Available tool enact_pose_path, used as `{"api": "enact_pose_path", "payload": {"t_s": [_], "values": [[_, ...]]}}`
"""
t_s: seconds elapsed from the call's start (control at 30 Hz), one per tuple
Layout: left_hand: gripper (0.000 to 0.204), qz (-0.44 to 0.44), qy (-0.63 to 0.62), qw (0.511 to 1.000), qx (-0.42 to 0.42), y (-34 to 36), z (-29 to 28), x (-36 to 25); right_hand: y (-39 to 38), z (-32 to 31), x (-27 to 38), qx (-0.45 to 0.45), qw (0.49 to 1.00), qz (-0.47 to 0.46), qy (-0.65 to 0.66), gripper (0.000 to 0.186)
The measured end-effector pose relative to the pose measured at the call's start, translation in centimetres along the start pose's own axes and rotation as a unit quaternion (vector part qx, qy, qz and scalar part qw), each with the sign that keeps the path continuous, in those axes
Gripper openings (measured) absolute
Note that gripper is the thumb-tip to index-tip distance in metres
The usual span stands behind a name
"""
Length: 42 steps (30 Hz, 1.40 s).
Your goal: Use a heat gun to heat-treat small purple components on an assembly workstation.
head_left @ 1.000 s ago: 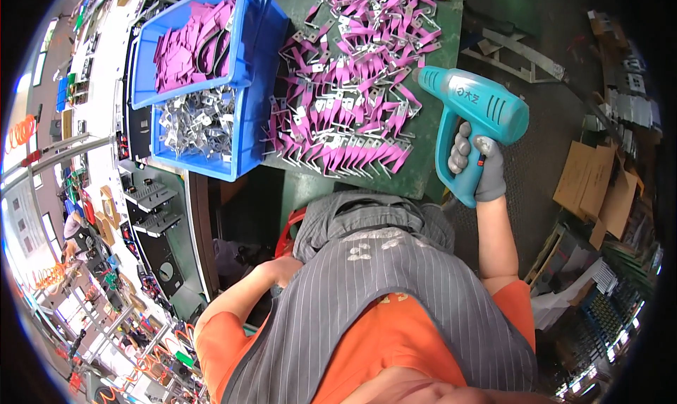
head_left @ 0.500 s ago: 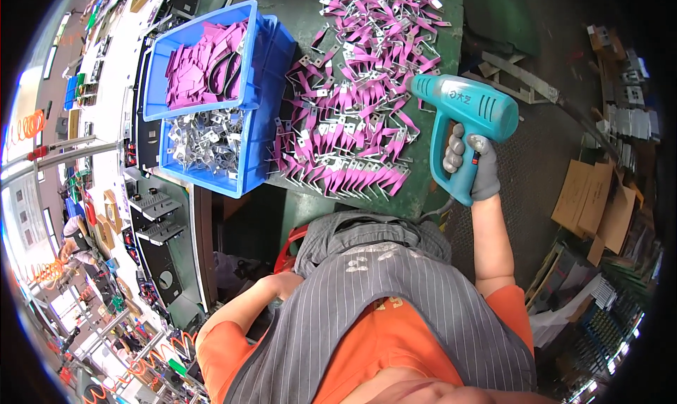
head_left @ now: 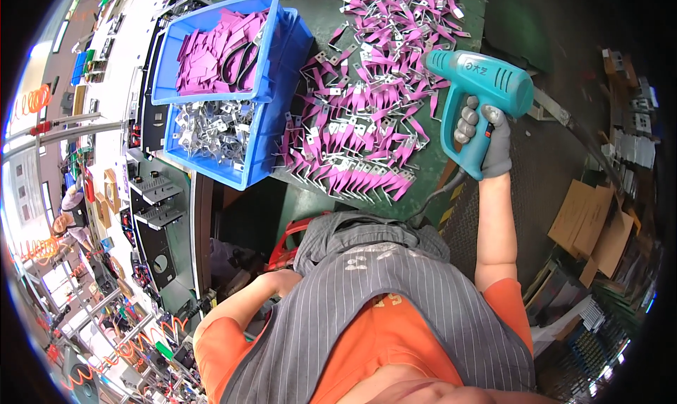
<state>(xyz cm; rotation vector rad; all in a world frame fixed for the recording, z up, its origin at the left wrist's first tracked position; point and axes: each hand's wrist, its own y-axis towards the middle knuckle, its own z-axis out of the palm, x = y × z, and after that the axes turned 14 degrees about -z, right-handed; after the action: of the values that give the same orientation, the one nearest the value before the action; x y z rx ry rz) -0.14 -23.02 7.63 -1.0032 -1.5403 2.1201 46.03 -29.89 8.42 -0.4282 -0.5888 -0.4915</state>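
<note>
In my right hand, which wears a grey glove, a teal heat gun is gripped by its handle. Its nozzle points left over the right side of many metal brackets with purple sleeves. They lie in a dense spread on the green table, with a neat row along the near edge. A cord runs from the handle's base toward my lap. My left hand rests low at my left side by my waist; its fingers are hidden behind the apron.
Two blue bins stand at the table's left: the upper bin holds flat purple sleeves, the lower bin bare metal brackets. A red stool is near my lap. Cardboard boxes stand at right. Another person is far left.
My right hand has moved the heat gun up and slightly right in the picture. The table and bins have shifted with the view. My left hand stays at my side.
</note>
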Motion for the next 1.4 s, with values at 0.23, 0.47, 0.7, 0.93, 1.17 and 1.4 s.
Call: {"api": "enact_pose_path", "payload": {"t_s": [0.23, 0.47, 0.7, 0.93, 1.17, 1.4], "values": [[0.043, 0.008, -0.062, 0.998, -0.021, 1.7, 1.0, 1.0, -0.8, 0.9, -0.3, 0.005, 0.998, 0.057, -0.014, 0.029], [0.049, 0.015, -0.063, 0.998, -0.005, 1.8, 0.6, 0.9, -1.7, 1.9, -2.0, 0.011, 0.996, 0.079, 0.030, 0.030], [0.052, 0.044, 0.003, 0.999, 0.023, 2.3, 1.0, 0.0, -3.4, 1.9, -2.4, 0.029, 0.995, 0.081, 0.052, 0.036], [0.054, 0.016, -0.028, 0.998, 0.051, 2.7, 1.2, -1.5, -5.5, 2.1, -2.2, 0.040, 0.989, 0.122, 0.080, 0.048], [0.044, -0.084, -0.181, 0.980, -0.001, 1.1, 1.8, -5.8, -5.6, 1.5, -1.2, 0.069, 0.976, 0.166, 0.119, 0.051], [0.041, -0.114, -0.184, 0.975, -0.055, 4.0, 8.9, -9.0, -6.2, 1.8, -1.0, 0.131, 0.951, 0.248, 0.130, 0.060]]}}
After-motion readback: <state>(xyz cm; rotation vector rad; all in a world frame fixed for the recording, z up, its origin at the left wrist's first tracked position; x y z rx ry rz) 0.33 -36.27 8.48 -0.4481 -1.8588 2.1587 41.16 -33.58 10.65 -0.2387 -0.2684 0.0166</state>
